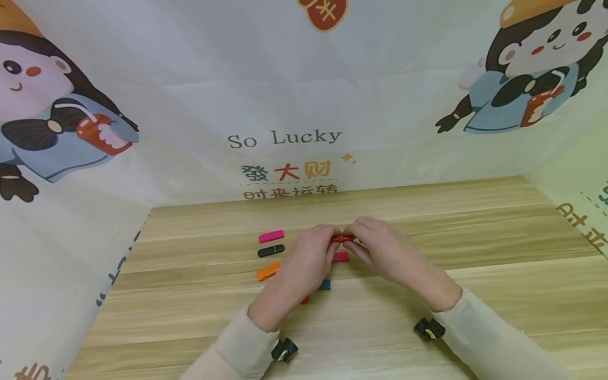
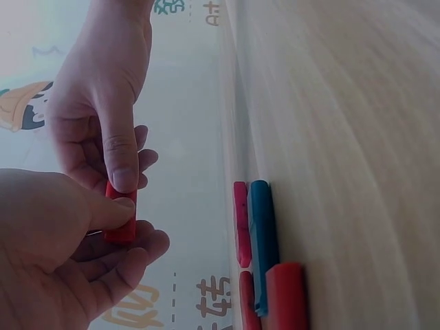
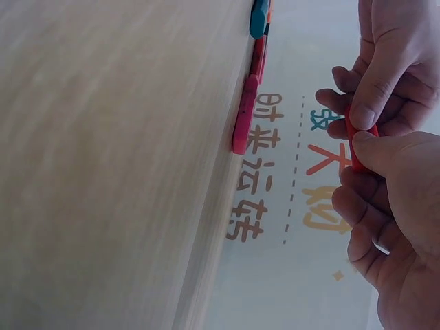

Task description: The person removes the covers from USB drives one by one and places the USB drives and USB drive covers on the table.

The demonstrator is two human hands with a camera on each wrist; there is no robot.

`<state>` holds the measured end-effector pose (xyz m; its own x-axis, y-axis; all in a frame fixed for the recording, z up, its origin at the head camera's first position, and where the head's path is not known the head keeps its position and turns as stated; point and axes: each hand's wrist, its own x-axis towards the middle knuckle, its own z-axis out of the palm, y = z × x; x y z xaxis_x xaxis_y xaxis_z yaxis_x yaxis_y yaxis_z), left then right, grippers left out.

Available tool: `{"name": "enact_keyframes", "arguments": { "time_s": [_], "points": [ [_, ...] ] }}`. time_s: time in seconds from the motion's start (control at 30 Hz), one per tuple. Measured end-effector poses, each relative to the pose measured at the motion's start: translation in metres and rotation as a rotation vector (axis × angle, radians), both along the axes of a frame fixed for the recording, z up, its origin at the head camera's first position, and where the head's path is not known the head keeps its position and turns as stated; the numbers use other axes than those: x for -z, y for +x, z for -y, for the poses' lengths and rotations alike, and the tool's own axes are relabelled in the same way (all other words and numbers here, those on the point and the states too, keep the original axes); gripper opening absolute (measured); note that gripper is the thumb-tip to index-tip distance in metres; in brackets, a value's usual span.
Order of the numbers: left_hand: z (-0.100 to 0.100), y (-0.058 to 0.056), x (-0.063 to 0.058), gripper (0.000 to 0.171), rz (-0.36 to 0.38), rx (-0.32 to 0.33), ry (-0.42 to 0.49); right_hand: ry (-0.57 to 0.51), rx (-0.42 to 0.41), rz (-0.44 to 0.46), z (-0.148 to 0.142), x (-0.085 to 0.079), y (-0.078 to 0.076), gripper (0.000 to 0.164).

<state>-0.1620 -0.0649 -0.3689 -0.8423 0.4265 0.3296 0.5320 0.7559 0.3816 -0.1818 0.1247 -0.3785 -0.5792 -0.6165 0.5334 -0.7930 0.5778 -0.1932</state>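
1. Head view: saw a pink oblong stick (image 1: 271, 236), a black round-ended stick (image 1: 271, 250) and a partly covered orange oblong stick (image 1: 267, 272) on the striped wood-grain tabletop (image 1: 475, 232).
2. Left wrist view: saw most of a teal-blue oblong stick (image 2: 262, 234), largely blocked by the left hand (image 1: 306, 258) in the head view.
3. Pinched a small plastic-looking red stick (image 1: 342, 239) above the tabletop, between thumbs and fingers of left hand and right hand (image 1: 382, 248), with wrists angled inward.
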Motion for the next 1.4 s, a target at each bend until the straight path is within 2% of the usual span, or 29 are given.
{"name": "enact_keyframes", "arguments": {
  "time_s": [0.63, 1.13, 1.4],
  "points": [
    [0.0026, 0.0024, -0.0044, 0.010, -0.087, 0.017, 0.023, -0.035, -0.064, -0.031, -0.0015, -0.0057, -0.0010, 0.013],
    [0.0040, 0.0007, -0.0031, 0.008, -0.110, 0.074, 0.068, -0.086, -0.167, 0.002, -0.0069, -0.0070, -0.0019, 0.015],
    [0.0046, 0.0018, -0.0030, 0.009, -0.083, 0.093, 0.080, -0.087, -0.186, 0.015, -0.0087, -0.0073, -0.0017, 0.017]
  ]
}}
